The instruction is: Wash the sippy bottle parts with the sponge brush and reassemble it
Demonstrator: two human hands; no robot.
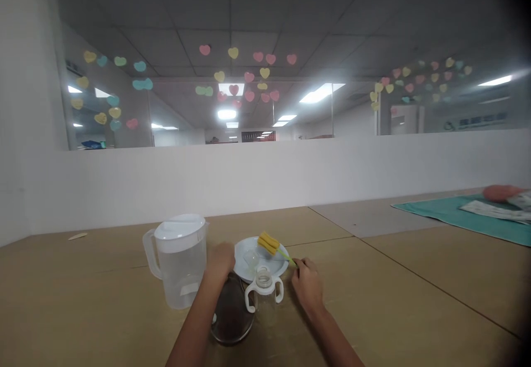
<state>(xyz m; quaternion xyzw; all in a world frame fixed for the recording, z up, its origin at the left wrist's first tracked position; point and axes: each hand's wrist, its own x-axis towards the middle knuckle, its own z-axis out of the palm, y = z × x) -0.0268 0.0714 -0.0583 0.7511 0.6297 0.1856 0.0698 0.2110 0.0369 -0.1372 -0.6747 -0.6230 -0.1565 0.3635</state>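
Observation:
My right hand (307,285) is closed around the thin green handle of a bottle brush (269,243). Its yellow sponge head is over the white plate (282,268). In front of the plate an uncapped clear baby bottle (265,299) with two white side handles stands upright. On the plate lies a small clear piece (251,258), perhaps a bottle cap. My left hand (223,258) is at the plate's left edge, blurred, its fingers turned away and hidden. Beneath that wrist sits a round dark brown item with a shiny rim (233,314), partly covered by my forearm.
A translucent lidded pitcher (182,270) stands left of my left hand. A flat beige piece (78,236) lies far left. At the right are a teal cloth (446,212) and a pinkish object (501,192). A white wall with a window (265,173) borders the table's back.

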